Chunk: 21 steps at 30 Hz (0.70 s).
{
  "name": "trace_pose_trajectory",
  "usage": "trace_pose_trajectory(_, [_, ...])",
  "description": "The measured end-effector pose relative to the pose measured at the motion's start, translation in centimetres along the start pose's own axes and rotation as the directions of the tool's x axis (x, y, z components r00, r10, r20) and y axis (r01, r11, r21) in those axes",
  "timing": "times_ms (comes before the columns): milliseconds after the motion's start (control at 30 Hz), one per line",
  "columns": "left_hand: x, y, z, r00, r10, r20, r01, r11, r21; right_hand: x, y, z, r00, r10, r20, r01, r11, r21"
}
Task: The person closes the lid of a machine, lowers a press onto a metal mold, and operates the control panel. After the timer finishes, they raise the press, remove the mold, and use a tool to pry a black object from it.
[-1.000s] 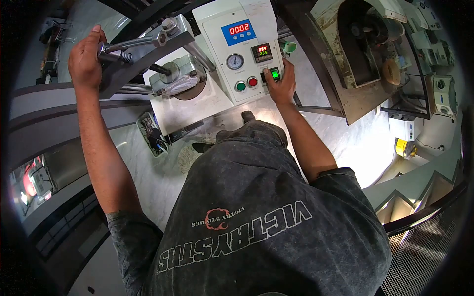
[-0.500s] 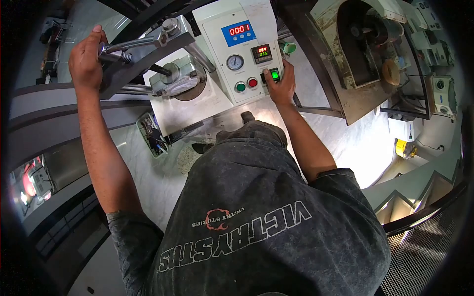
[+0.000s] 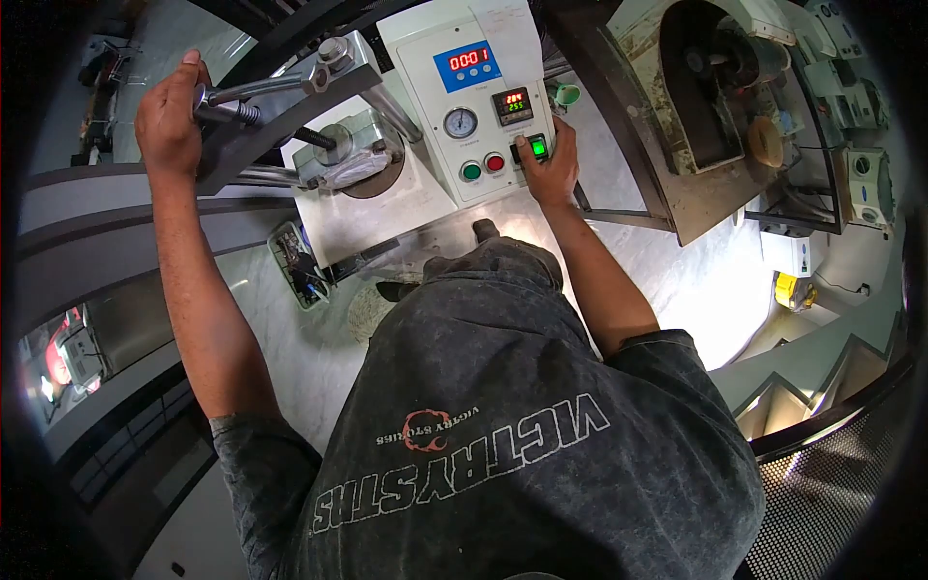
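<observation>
Shows 00:01 now on the timer [image 3: 468,64] of the white machine [image 3: 474,143], down from 00:02 a second ago, one less in red digits [image 3: 486,59].

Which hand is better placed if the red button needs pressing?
Right, I'd judge: the right hand is at the panel, its thumb close beside the red button. The left hand is well away, at the rod's far end.
</observation>
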<state>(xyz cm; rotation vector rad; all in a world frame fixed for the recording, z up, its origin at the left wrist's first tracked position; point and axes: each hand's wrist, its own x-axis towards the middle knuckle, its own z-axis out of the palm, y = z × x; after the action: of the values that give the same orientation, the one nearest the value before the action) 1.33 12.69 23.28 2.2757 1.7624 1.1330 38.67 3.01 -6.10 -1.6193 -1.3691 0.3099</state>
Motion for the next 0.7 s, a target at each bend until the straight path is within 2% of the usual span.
trace_pose_trajectory(67, [0.01, -0.08, -0.01, 1.0, -0.012, 0.011, 0.012, 1.0, -0.003, -0.01, 0.06, -0.02, 1.0, -0.017, 0.001, 0.017, 0.999, -0.035])
trace_pose_trajectory(167, [-0.03, -0.12, 0.01, 0.998, 0.055, -0.004, -0.055, 0.998, 0.024, 0.04, 0.11, 0.06, 1.0, -0.031, -0.007, 0.031, 0.999, -0.033])
trace_pose_trajectory(233, [-0.01, 0.14, -0.01, 1.0, -0.015, 0.003, 0.015, 1.0, 0.004, 0.07, 0.12, 0.13, 1.0, -0.014, -0.015, 0.014, 1.0, 0.014])
trace_pose_trajectory(367, [-0.01, 0.08, 0.02, 1.0, 0.007, -0.008, -0.007, 1.0, 0.001, 0.09, -0.32, -0.08, 1.0, 0.004, -0.005, -0.004, 1.0, 0.023])
trace_pose_trajectory(433, [0.07, -0.18, 0.04, 0.998, -0.057, 0.009, 0.057, 0.997, -0.052, 0.06, -0.31, -0.05, 1.0, 0.006, -0.015, -0.006, 1.0, 0.01])
trace_pose_trajectory(700, [0.1, 0.23, -0.25, 0.998, -0.057, 0.036, 0.057, 0.998, -0.002, 0.13, -0.28, -0.04, 1.0, -0.015, -0.024, 0.016, 0.999, 0.029])
